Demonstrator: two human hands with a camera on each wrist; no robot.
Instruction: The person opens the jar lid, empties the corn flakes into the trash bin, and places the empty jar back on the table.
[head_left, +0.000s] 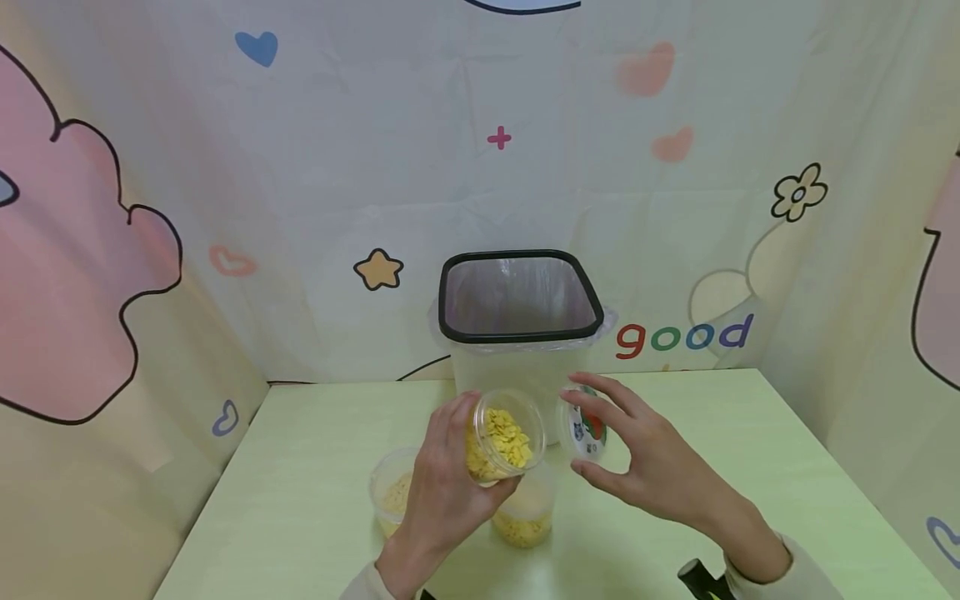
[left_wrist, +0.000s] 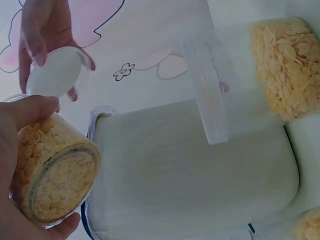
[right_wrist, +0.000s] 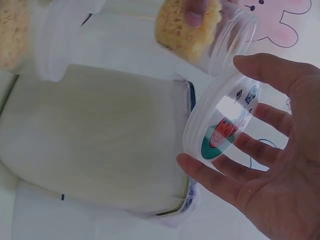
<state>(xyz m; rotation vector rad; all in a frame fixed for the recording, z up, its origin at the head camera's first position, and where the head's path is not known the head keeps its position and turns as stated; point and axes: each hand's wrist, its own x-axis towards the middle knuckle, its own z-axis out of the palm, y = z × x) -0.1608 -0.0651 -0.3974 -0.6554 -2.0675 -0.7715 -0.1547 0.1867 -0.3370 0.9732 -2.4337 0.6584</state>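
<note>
My left hand [head_left: 442, 475] grips a clear plastic jar [head_left: 510, 437] of yellow flakes, held above the table. The jar is tilted, with its uncovered mouth facing right. Between the thumb and fingertips of my right hand [head_left: 660, 458] is a round clear lid [head_left: 585, 425] printed with a red strawberry. In the right wrist view, the lid [right_wrist: 222, 120] stands on edge close beside the jar's mouth [right_wrist: 245, 42]. From the left wrist view, the jar's base [left_wrist: 65, 182] shows flakes packed against it.
Two more jars of flakes stand on the pale green table [head_left: 285, 500]: one at the left [head_left: 386, 487], partly behind my left arm, and a lidded jar [head_left: 523, 525] below the held one. Behind them is a white waste bin [head_left: 517, 367] with a black rim and a bag liner.
</note>
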